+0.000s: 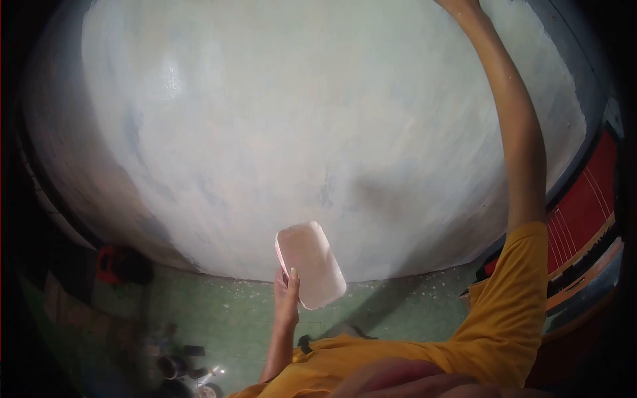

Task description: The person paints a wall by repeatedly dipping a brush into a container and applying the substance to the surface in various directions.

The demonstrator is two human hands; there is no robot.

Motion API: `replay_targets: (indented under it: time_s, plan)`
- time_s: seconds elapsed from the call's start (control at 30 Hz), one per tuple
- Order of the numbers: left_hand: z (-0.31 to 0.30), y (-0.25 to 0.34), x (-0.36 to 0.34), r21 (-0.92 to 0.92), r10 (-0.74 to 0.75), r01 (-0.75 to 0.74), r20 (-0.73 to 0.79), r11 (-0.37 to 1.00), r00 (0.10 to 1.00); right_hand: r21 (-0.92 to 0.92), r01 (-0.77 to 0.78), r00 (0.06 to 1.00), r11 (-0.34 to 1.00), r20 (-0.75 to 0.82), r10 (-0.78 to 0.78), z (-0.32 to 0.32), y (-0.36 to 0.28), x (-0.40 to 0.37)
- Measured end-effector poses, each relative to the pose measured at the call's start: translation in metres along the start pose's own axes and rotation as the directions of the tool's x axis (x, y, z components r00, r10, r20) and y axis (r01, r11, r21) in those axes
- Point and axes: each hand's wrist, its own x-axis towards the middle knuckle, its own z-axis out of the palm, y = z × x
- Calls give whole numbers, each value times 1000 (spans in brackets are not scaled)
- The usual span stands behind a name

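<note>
My left hand (287,292) grips a shallow, pale pinkish tray (310,262) with rounded corners by its left edge, thumb over the rim. The tray is tilted toward me, and its inner face looks coated with something whitish. Just beyond it rises a broad wall (285,146) with patchy white paint over bluish-grey. My right arm reaches far up along the wall's right side. Only the wrist and a bit of my right hand (461,5) show at the top edge; its fingers, and anything in them, are out of frame.
Pale specks dot the green floor (245,312) near the wall's foot. A red and black object (123,264) lies at the left corner. Several dark small items (174,366) sit at lower left. Red striped fabric or panelling (584,205) stands at right.
</note>
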Motion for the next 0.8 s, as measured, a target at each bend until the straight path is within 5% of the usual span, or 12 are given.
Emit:
replay_targets:
  time_s: [0.07, 0.1, 0.13, 0.17, 0.27, 0.3, 0.4, 0.43, 0.5, 0.6, 0.7, 0.8]
  plan:
    - [-1, -4, -1, 0, -14, 14, -24, 1000, 1000, 8, 170, 985, 985, 18, -171, 64, 69, -50]
    - [-1, -6, -1, -1, -19, 19, -35, 1000, 999, -214, 304, 936, 928, 247, -249, 40, 12, -73]
    - [-2, -6, -1, 1, -23, 23, -42, 1000, 999, -238, 391, 900, 889, 300, -316, 52, 0, -110]
    - [-1, -8, 0, 0, -25, 25, -48, 1000, 999, -286, 338, 858, 897, 485, -169, 53, -29, -141]
    - [1, -2, -3, 18, -38, 39, -55, 999, 998, 126, 419, 722, 899, 555, -414, 60, -57, -228]
    - [2, 0, -4, 28, -41, 43, -55, 999, 998, 264, 199, 685, 944, 651, -327, 53, -70, -233]
    - [2, 0, -4, 21, 22, -21, -57, 1000, 998, 177, 46, 586, 983, 792, -170, 55, -51, -201]
    - [3, 1, -6, 28, 5, -4, -50, 1000, 999, 198, 2, 737, 980, 662, -136, 58, -31, -179]
    - [2, 5, -8, 48, -25, 27, -34, 999, 999, 39, -200, 768, 979, 627, 132, 34, -19, -102]
    - [2, -3, -5, -2, 44, -44, -107, 999, 993, -23, -116, 967, 993, 224, 119, 20, 5, -24]
    - [-1, 4, -9, 1, 12, -12, -82, 1000, 997, 34, -135, 988, 990, 75, 132, 19, 0, -11]
    - [-5, -5, -8, 3, 2, -1, -110, 1000, 994, -161, 367, 928, 916, 136, -348, 62, -2, -86]
